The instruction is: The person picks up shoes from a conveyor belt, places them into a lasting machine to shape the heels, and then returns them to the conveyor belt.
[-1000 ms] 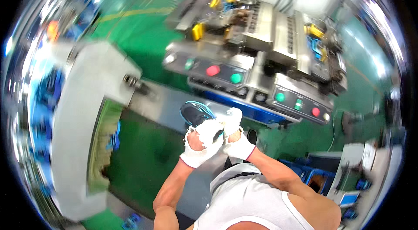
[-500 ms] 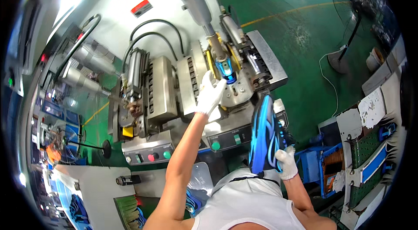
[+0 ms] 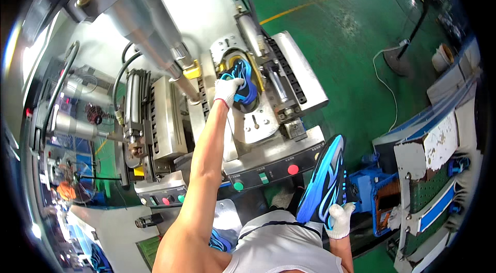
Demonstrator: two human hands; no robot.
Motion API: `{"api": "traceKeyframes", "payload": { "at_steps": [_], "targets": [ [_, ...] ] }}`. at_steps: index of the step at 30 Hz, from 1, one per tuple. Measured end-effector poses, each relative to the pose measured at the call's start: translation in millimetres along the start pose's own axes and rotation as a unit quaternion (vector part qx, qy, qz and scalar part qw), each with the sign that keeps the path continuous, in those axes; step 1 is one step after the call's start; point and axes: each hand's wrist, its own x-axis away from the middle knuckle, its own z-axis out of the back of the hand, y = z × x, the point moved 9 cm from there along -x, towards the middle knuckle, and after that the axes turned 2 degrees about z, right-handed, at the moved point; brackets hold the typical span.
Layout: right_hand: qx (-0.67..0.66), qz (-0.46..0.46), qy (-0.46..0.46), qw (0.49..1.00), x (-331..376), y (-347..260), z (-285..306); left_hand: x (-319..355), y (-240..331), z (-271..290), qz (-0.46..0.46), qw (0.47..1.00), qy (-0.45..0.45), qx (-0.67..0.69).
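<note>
My left hand point(image 3: 228, 89), in a white knit glove, is closed on the side of a blue and black sports shoe point(image 3: 246, 84). This shoe rests tilted in the press bed point(image 3: 257, 122), within a yellow-edged cradle; the glove hides part of it. Close to my body at the right, my right hand point(image 3: 339, 221), gloved as well, grips a second blue and black shoe point(image 3: 326, 185) by its lower end. That shoe stands upright, its light-blue sole side facing left. The thumb shows on it, while the other fingers are partly hidden.
A metal press rod point(image 3: 185, 87) slants down left of the cradle. Along the machine's front runs a control panel with a red button point(image 3: 293, 169) and a green button point(image 3: 238, 186). A blue crate point(image 3: 383, 206) and a rack point(image 3: 431, 206) stand right; a fan point(image 3: 400, 61) stands beyond.
The press rod has come out of the shoe in the cradle and now stands left of it. My left hand has moved forward onto that shoe. My right hand still holds the other shoe.
</note>
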Motion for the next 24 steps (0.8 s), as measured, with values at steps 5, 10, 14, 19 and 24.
{"api": "traceKeyframes", "payload": {
  "at_steps": [5,10,14,19,24],
  "targets": [
    [0.163,0.106,-0.132,0.972,-47,-29,-70,107,15,76,-0.101,0.993,0.008,0.060],
    [0.177,0.112,-0.270,0.940,-99,-84,-296,272,-44,171,-0.040,0.999,0.028,0.016],
    [0.536,0.228,-0.291,0.759,-224,-46,-452,414,-123,238,0.108,0.990,0.089,0.005],
    [0.696,0.394,-0.120,0.588,-302,25,-493,649,-282,315,0.420,0.815,0.310,-0.252],
    [0.691,0.420,-0.162,0.565,-304,49,-513,811,-345,306,0.538,0.638,0.534,-0.139]
  ]
}}
